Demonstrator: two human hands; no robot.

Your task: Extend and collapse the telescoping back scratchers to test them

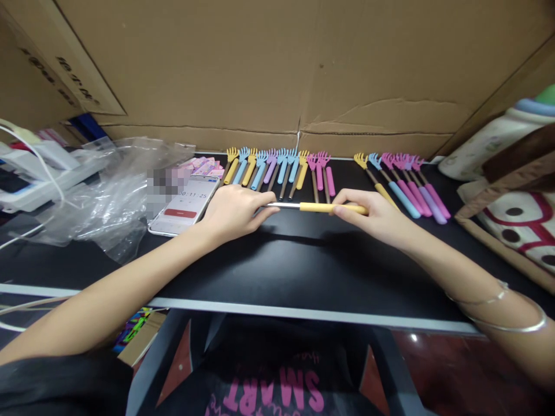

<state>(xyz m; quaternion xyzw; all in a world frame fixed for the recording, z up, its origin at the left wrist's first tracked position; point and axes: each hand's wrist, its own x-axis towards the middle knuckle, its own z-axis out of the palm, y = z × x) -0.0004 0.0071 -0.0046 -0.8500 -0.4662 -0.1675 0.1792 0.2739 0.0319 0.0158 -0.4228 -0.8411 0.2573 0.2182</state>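
Observation:
Just above the black desk, a back scratcher with a yellow handle (pixel 314 207) and a thin metal rod is stretched level between my hands. My left hand (pixel 236 211) pinches the rod end; the claw is hidden by that hand. Around the far end of the yellow handle, the fingers of my right hand (pixel 375 212) are closed. Behind them lies a row of claw heads on rods with loose yellow, blue, purple and pink sleeves (pixel 281 169) beside them. Farther right rest several back scratchers (pixel 405 188) with coloured handles on their rods.
A phone (pixel 186 206) showing a running timer lies left of my left hand, near a crumpled clear plastic bag (pixel 113 190). White power strips (pixel 47 173) with cables stand far left. Cardboard (pixel 277 69) walls the back. A patterned bag (pixel 520 225) and a pale bottle (pixel 481 141) are at right.

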